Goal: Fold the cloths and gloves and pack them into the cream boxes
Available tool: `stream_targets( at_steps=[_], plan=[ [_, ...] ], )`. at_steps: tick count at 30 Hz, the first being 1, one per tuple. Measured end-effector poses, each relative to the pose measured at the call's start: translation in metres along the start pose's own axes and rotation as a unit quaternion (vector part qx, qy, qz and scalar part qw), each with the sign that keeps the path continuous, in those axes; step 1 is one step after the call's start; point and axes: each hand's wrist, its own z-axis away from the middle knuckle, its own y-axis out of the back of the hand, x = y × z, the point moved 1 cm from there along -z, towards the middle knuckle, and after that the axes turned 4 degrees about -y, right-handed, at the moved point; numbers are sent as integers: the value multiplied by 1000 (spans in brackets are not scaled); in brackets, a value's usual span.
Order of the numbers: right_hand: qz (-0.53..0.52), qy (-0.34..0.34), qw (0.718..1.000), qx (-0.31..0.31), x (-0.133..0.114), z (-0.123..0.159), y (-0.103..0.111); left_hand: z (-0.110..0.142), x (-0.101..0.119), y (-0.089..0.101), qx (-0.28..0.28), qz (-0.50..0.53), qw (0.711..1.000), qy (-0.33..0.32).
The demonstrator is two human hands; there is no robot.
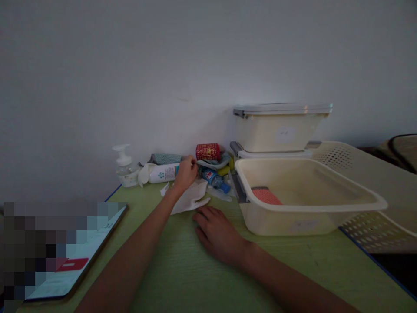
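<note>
My left hand (186, 171) reaches into a heap of items by the wall. Its fingers are curled together, and whatever they may hold is hidden. Just left of it lies a white bottle (163, 173) with printed green marks. On its right are a blue-capped bottle (213, 178) with a blue label and a red can-like container (207, 152) lying on its side. Below the hand is a crumpled white sheet (192, 198). My right hand (220, 234) rests on the green tabletop, fingers loosely apart, near the sheet's edge and holding nothing visible.
An open cream bin (306, 221) stands at the right with a red patterned item (266, 195) inside. Behind it are a lidded box (276, 130) and a perforated basket (374, 187). A pump bottle (127, 169) stands at the back left; a tablet (87, 248) lies nearer.
</note>
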Motion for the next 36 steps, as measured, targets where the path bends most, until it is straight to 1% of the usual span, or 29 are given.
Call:
stream_targets(
  at_steps=[3, 5, 6, 8, 12, 13, 15, 18, 22, 25, 27, 28, 30, 33, 36],
  plan=[
    [2, 1, 1000, -5, 0, 0, 0, -11, -1, 1, 40, 49, 998, 26],
    [4, -1, 1000, -7, 0, 0, 0, -14, -1, 2, 47, 72, 996, 26],
    [5, -2, 1000, -5, 0, 1, 1, -13, 0, 3, 41, 79, 996, 21],
    [5, 1, 1000, 2, 0, 1, 0, -11, 2, 3, 8, 86, 996, 3],
    [7, 4, 1000, 7, 0, 1, 0, 0, 12, -5, -107, 77, 989, -64],
    [8, 3, 1000, 7, 0, 1, -1, 3, 15, -9, -126, 70, 986, -81],
    [8, 0, 1000, 10, 0, 1, -1, 8, 22, -16, -141, 49, 983, -108],
    [6, -1, 1000, 16, 0, 1, -2, 12, 27, -20, -125, 9, 984, -129],
    [4, 5, 1000, 19, 1, 1, -3, 9, 24, -16, -55, -48, 990, -124],
    [9, 6, 1000, 28, 1, 1, -4, -5, 18, -13, -1, -96, 991, -93],
    [12, 9, 999, 35, 1, 1, -4, -21, 16, -13, 10, -125, 989, -75],
    [13, 11, 999, 38, 2, 1, -5, -30, 16, -14, 7, -139, 988, -70],
    [13, 13, 999, 41, 2, 1, -6, -50, 18, -15, -13, -164, 984, -64],
    [15, 12, 999, 45, 3, 1, -8, -75, 20, -19, -61, -196, 977, -57],
    [16, 14, 999, 48, 4, 1, -10, -86, 19, -26, -122, -229, 964, -66]
  ],
)
